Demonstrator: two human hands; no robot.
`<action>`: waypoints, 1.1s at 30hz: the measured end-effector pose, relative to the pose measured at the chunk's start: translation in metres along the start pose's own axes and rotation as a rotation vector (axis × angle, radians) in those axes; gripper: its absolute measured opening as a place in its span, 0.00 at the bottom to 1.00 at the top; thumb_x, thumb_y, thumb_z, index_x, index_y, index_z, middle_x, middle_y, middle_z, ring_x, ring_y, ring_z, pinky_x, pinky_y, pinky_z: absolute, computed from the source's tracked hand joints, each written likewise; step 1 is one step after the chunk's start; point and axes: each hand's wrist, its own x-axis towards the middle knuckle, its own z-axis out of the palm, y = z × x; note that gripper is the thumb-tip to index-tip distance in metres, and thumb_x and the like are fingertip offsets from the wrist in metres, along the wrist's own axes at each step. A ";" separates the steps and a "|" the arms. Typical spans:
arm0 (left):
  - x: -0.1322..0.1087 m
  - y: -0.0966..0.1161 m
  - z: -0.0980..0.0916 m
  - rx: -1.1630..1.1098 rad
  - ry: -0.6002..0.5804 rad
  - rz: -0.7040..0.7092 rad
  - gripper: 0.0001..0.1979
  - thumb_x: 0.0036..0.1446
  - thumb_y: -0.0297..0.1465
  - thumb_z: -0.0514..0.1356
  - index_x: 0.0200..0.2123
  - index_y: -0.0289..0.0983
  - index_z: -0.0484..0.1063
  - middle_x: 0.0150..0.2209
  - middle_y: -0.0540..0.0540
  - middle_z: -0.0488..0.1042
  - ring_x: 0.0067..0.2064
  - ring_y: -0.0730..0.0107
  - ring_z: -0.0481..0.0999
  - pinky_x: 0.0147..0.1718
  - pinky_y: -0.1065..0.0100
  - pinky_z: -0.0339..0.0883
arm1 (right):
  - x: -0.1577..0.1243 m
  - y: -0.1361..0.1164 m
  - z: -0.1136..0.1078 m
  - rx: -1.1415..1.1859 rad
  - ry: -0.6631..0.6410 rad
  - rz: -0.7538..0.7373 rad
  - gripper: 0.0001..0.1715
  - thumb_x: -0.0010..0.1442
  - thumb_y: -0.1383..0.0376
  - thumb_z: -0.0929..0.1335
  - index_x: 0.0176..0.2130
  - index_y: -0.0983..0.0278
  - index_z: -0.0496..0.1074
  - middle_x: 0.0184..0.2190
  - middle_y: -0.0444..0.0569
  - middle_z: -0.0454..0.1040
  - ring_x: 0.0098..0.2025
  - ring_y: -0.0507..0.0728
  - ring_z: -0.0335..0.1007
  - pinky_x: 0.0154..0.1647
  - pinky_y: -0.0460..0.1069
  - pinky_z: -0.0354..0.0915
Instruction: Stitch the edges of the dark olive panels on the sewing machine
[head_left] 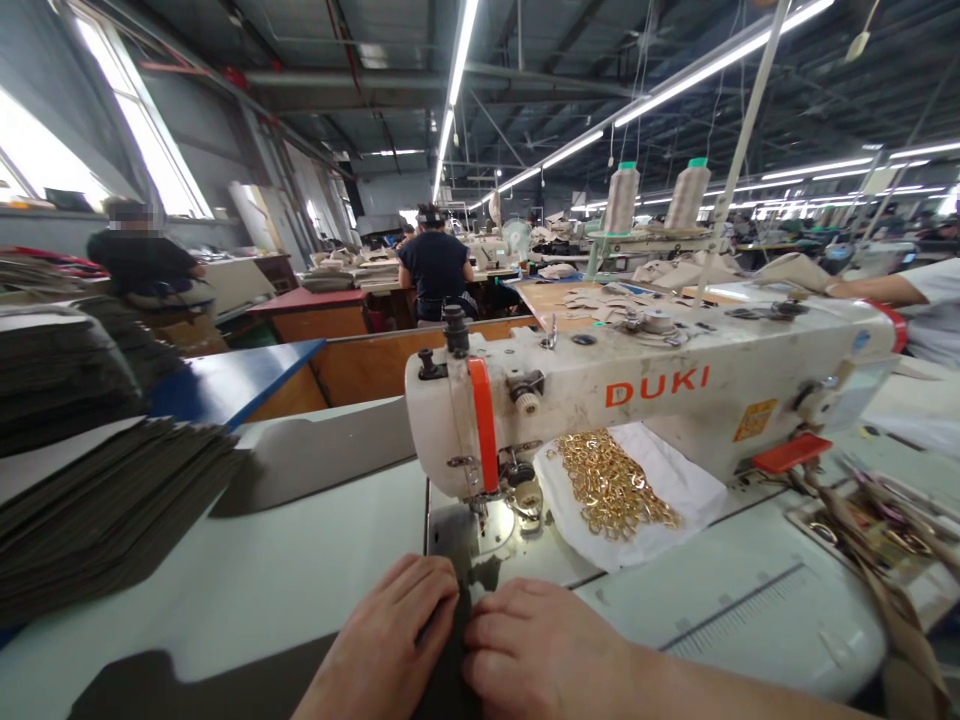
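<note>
My left hand (394,635) is closed, its fingers curled on the edge of a dark grey fabric piece (202,685) that spreads to the lower left of the table. Close beside it, my right hand (536,640) is closed too, pinching dark material at the front of the needle plate. My palms hide much of this piece. Just beyond my fingertips stand the needle and presser foot (484,510) of a white sewing machine (570,370) with red lettering. Gold metal rings (607,485) lie heaped on a white cloth (694,470) under the machine arm.
A tall stack of dark panels (97,520) stands at the left. Another grey panel (315,450) lies behind it. A tray of small items (892,530) with tan straps (892,620) sits at the right. Thread cones (621,200) rise behind. Several people work nearby.
</note>
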 end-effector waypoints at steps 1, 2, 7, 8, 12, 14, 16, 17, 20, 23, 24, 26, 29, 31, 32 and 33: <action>0.000 0.000 0.000 0.003 0.000 0.003 0.09 0.63 0.26 0.49 0.32 0.41 0.67 0.30 0.51 0.75 0.31 0.70 0.75 0.33 0.70 0.72 | 0.000 0.000 0.000 0.004 -0.007 0.002 0.08 0.61 0.62 0.67 0.33 0.65 0.71 0.33 0.45 0.77 0.38 0.54 0.70 0.38 0.50 0.66; 0.000 0.000 0.000 0.005 0.000 0.006 0.10 0.63 0.26 0.49 0.32 0.41 0.66 0.29 0.51 0.74 0.31 0.70 0.75 0.33 0.71 0.72 | 0.000 0.000 0.000 0.006 -0.012 0.003 0.08 0.61 0.62 0.67 0.34 0.65 0.71 0.34 0.46 0.77 0.39 0.54 0.70 0.38 0.50 0.66; 0.002 0.002 -0.002 0.005 0.001 0.026 0.11 0.64 0.25 0.48 0.33 0.41 0.67 0.30 0.52 0.75 0.32 0.71 0.76 0.34 0.72 0.72 | 0.002 -0.001 -0.005 0.012 -0.018 0.012 0.08 0.60 0.61 0.68 0.33 0.65 0.72 0.34 0.46 0.77 0.37 0.55 0.70 0.36 0.50 0.66; 0.003 0.002 -0.002 0.004 0.001 0.028 0.11 0.64 0.25 0.48 0.33 0.41 0.67 0.30 0.52 0.75 0.32 0.72 0.76 0.34 0.72 0.72 | 0.002 -0.002 -0.006 0.012 -0.019 0.010 0.08 0.59 0.61 0.68 0.33 0.65 0.72 0.34 0.46 0.77 0.37 0.55 0.70 0.36 0.50 0.66; 0.004 0.003 -0.001 -0.005 0.004 0.028 0.11 0.65 0.26 0.48 0.33 0.41 0.67 0.31 0.51 0.75 0.32 0.71 0.76 0.33 0.72 0.72 | 0.003 -0.002 -0.009 0.007 -0.022 0.025 0.08 0.60 0.61 0.68 0.33 0.64 0.72 0.34 0.45 0.77 0.37 0.55 0.70 0.36 0.49 0.66; 0.004 0.003 -0.001 -0.009 -0.001 0.028 0.11 0.65 0.26 0.48 0.33 0.40 0.67 0.30 0.51 0.75 0.32 0.71 0.76 0.33 0.71 0.72 | 0.002 -0.002 -0.010 0.002 -0.019 0.032 0.08 0.61 0.61 0.67 0.33 0.64 0.72 0.35 0.45 0.77 0.37 0.55 0.70 0.36 0.49 0.67; 0.005 0.003 -0.001 -0.007 0.000 0.029 0.11 0.65 0.25 0.48 0.33 0.40 0.67 0.30 0.51 0.75 0.32 0.71 0.76 0.34 0.71 0.72 | 0.001 -0.003 -0.009 0.006 -0.013 0.029 0.09 0.61 0.61 0.67 0.34 0.64 0.72 0.35 0.46 0.77 0.38 0.55 0.70 0.37 0.49 0.67; 0.004 0.003 -0.001 -0.007 0.004 0.031 0.11 0.65 0.25 0.48 0.32 0.40 0.67 0.30 0.51 0.75 0.32 0.71 0.76 0.34 0.71 0.72 | 0.000 -0.003 -0.008 0.010 -0.007 0.027 0.09 0.61 0.61 0.67 0.34 0.64 0.72 0.36 0.46 0.77 0.38 0.55 0.70 0.37 0.50 0.67; 0.003 0.003 -0.001 -0.005 -0.002 0.018 0.11 0.65 0.26 0.48 0.32 0.40 0.67 0.30 0.51 0.75 0.32 0.70 0.75 0.33 0.70 0.72 | -0.002 -0.003 -0.005 0.025 0.005 0.028 0.08 0.61 0.61 0.67 0.35 0.64 0.72 0.38 0.46 0.77 0.39 0.56 0.70 0.38 0.50 0.67; 0.001 0.003 -0.001 -0.012 -0.022 0.003 0.11 0.64 0.25 0.49 0.32 0.40 0.67 0.30 0.51 0.75 0.32 0.70 0.75 0.34 0.69 0.73 | -0.002 -0.004 -0.007 0.029 0.004 0.039 0.08 0.60 0.62 0.67 0.36 0.65 0.72 0.38 0.48 0.77 0.39 0.56 0.70 0.39 0.50 0.67; 0.000 0.003 -0.001 -0.016 -0.026 -0.002 0.11 0.64 0.25 0.49 0.32 0.40 0.67 0.30 0.50 0.75 0.32 0.70 0.75 0.34 0.69 0.73 | -0.001 -0.004 -0.009 0.028 0.008 0.047 0.08 0.60 0.62 0.67 0.36 0.65 0.72 0.38 0.48 0.77 0.40 0.57 0.70 0.40 0.50 0.68; 0.000 0.003 -0.001 -0.027 -0.030 -0.012 0.11 0.64 0.25 0.49 0.32 0.40 0.67 0.30 0.50 0.75 0.32 0.69 0.75 0.33 0.69 0.73 | 0.001 -0.004 -0.014 0.023 0.021 0.067 0.10 0.60 0.61 0.67 0.36 0.66 0.73 0.37 0.50 0.77 0.41 0.58 0.70 0.43 0.50 0.68; -0.001 0.004 -0.001 -0.041 -0.037 -0.037 0.11 0.63 0.25 0.49 0.31 0.40 0.68 0.30 0.50 0.74 0.32 0.68 0.75 0.33 0.68 0.73 | 0.004 -0.004 -0.020 0.025 0.028 0.108 0.12 0.59 0.62 0.67 0.39 0.69 0.73 0.40 0.53 0.76 0.43 0.60 0.70 0.46 0.52 0.68; 0.000 0.005 -0.001 -0.048 -0.045 -0.055 0.11 0.63 0.24 0.50 0.31 0.40 0.68 0.30 0.50 0.74 0.32 0.68 0.75 0.33 0.68 0.74 | 0.005 -0.004 -0.022 0.038 0.031 0.132 0.13 0.59 0.63 0.67 0.41 0.70 0.73 0.42 0.55 0.76 0.44 0.60 0.69 0.47 0.52 0.68; 0.000 0.006 -0.002 -0.052 -0.049 -0.062 0.11 0.62 0.24 0.50 0.31 0.40 0.68 0.30 0.50 0.74 0.32 0.68 0.75 0.33 0.68 0.74 | 0.005 -0.004 -0.022 0.044 0.034 0.139 0.14 0.59 0.63 0.67 0.42 0.70 0.73 0.43 0.56 0.76 0.45 0.60 0.69 0.48 0.52 0.68; 0.000 0.006 -0.002 -0.057 -0.052 -0.063 0.11 0.62 0.24 0.50 0.31 0.40 0.69 0.30 0.49 0.74 0.32 0.68 0.75 0.33 0.68 0.74 | 0.005 -0.004 -0.021 0.048 0.035 0.141 0.14 0.58 0.64 0.68 0.42 0.71 0.73 0.43 0.57 0.76 0.45 0.61 0.69 0.48 0.52 0.68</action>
